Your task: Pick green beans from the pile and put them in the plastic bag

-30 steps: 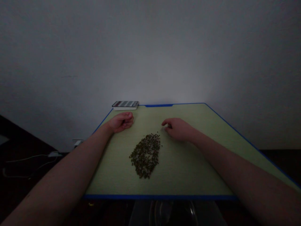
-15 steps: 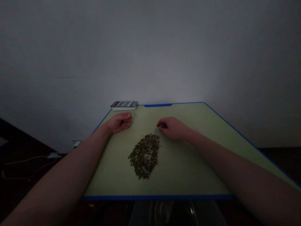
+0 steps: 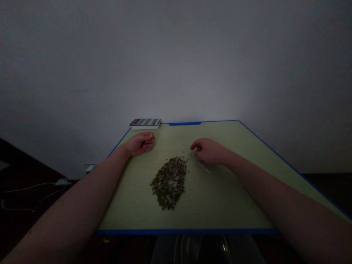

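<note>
Small greenish-brown seeds or grains (image 3: 168, 183) lie in a loose, spread pile on the light green table (image 3: 220, 198), with a few strays at its far end. Just right of that end, my right hand (image 3: 207, 150) is closed on a clear plastic piece (image 3: 205, 168) with a straight edge, whose full shape is partly covered by the fingers. My left hand (image 3: 141, 143) rests on the table to the left, beyond the pile, curled into a loose fist with no object showing in it.
A phone (image 3: 145, 122) lies on a white box (image 3: 145, 127) at the table's far left corner. Blue edging (image 3: 176, 231) rims the table, which stands against a bare wall. Below the front edge is a shiny round metal container (image 3: 189, 249). White cables (image 3: 63, 181) run at the left.
My right hand has shifted right, away from the pile, and more of the clear plastic piece shows. A few grains have scattered at the pile's far end. The left hand stays put.
</note>
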Demonstrator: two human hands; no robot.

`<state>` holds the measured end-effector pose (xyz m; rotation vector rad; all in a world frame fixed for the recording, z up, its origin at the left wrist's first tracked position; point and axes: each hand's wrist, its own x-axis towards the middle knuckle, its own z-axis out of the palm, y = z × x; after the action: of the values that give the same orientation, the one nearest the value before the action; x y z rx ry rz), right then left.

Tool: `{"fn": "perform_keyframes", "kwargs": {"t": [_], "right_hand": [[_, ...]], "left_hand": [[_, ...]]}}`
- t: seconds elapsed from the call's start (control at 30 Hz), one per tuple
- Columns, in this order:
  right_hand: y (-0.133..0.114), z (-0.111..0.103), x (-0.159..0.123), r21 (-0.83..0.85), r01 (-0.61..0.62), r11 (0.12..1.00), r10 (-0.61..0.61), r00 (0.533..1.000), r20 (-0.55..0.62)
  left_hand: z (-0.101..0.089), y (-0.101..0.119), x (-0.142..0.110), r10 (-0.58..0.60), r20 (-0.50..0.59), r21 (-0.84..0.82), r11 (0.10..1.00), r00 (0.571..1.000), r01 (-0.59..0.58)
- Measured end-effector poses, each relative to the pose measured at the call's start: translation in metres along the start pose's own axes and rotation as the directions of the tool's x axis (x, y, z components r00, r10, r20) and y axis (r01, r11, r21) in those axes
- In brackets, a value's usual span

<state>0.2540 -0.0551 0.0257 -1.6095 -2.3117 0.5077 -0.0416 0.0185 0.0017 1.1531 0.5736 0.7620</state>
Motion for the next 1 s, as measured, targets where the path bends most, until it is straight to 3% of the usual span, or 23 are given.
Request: {"fn": "perform_keyframes", "kwargs": {"t": [0.3,0.63,0.8,1.0], "right_hand": [[0.001,-0.008,0.024,0.021,-0.047,0.999,0.047,0.999,-0.011],[-0.019,-0.003,0.076,-0.040,0.126,0.991,-0.123,0.989,0.088],[-0.028,0.002,0.073,-0.021,0.227,0.974,-0.217,0.952,0.216],[-0.024,-0.002,0.045,-0.043,0.243,0.969,-0.225,0.941,0.251]], "left_hand": [[-0.002,0.001,-0.002,-0.001,0.017,-0.006,1.000,1.000,0.001],[0.003,0.005,-0.002,-0.016,-0.012,-0.011,1.000,1.000,0.016],[0.003,0.004,-0.002,-0.005,-0.016,-0.004,1.000,1.000,0.005],[0.002,0.003,-0.004,-0.009,-0.006,-0.012,1.000,1.000,0.009]]}}
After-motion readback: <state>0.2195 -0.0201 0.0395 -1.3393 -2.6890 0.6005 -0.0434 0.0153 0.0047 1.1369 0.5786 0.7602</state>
